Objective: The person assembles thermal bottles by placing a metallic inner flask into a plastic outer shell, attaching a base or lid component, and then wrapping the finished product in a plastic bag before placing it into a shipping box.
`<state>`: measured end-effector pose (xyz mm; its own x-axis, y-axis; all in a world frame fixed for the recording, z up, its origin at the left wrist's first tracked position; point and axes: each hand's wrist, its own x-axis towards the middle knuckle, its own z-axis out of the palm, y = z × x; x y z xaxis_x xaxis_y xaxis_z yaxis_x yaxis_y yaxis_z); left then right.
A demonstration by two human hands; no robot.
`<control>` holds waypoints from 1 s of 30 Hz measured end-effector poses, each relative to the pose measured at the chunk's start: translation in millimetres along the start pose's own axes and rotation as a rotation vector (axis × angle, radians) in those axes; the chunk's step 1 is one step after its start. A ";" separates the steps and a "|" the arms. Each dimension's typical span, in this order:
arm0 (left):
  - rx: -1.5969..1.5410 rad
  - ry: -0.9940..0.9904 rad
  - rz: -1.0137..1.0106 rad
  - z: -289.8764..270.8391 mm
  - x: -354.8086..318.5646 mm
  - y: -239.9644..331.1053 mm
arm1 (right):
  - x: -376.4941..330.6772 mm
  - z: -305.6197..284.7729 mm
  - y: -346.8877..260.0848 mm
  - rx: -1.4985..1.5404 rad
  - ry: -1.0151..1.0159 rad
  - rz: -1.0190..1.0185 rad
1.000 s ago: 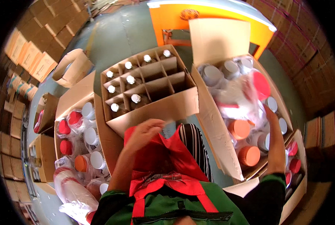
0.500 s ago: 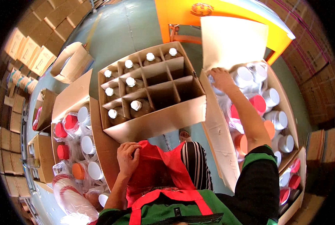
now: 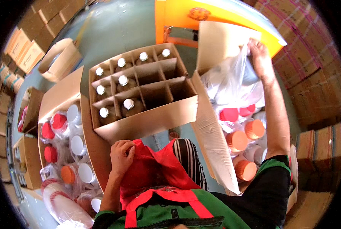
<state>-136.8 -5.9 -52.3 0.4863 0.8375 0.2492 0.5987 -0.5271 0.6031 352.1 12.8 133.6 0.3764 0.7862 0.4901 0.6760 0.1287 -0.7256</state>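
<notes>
Raised at the right box's far end, my right hand (image 3: 259, 53) is closed on the gathered top of a clear plastic bag (image 3: 235, 72). A grey-blue shape shows through the bag beside the wrist; its kind is unclear. Below it in the right box (image 3: 216, 156) stand jars with red lids (image 3: 229, 114) and orange lids (image 3: 237, 141), partly wrapped in plastic. My left hand (image 3: 122, 153) rests on the red apron (image 3: 145, 164) over my knee, fingers loosely bent and holding nothing. Between both arms, farther off, sits a divided carton (image 3: 147, 118) with several white-capped bottles (image 3: 128, 104).
Another open carton (image 3: 96, 141) at left holds jars with red, white and orange lids (image 3: 67, 174). An orange table (image 3: 220, 15) stands beyond the right box. Stacked cartons (image 3: 308, 84) line the right side, and smaller open boxes (image 3: 61, 59) stand at far left.
My right hand has moved up and to the right from inside the right box, drawing the plastic bag up with it. The left hand still rests on my knee; the whole view has shifted slightly.
</notes>
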 end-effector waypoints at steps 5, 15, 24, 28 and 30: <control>-0.679 -0.183 -0.022 25.2 34.6 39.1 | -17.2 -65.6 -166.8 0.435 -0.208 -0.319; -1.709 0.147 -0.017 -127.9 106.6 -53.3 | -270.5 47.9 -239.3 0.484 -0.821 -0.745; -1.235 0.202 -0.034 -189.4 46.3 82.9 | -213.7 133.5 -129.7 0.959 -0.259 0.177; 0.508 0.754 -0.429 -273.7 21.0 156.8 | -212.2 189.0 -57.8 1.136 -0.378 0.523; 0.004 1.328 -0.012 -299.8 -19.7 87.0 | -226.4 217.5 -76.0 1.276 -0.438 0.605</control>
<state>-285.1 -25.1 222.4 -0.5047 0.3449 0.7914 0.6012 -0.5176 0.6089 77.7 -43.5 -27.3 0.0177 0.9987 -0.0482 -0.5996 -0.0280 -0.7998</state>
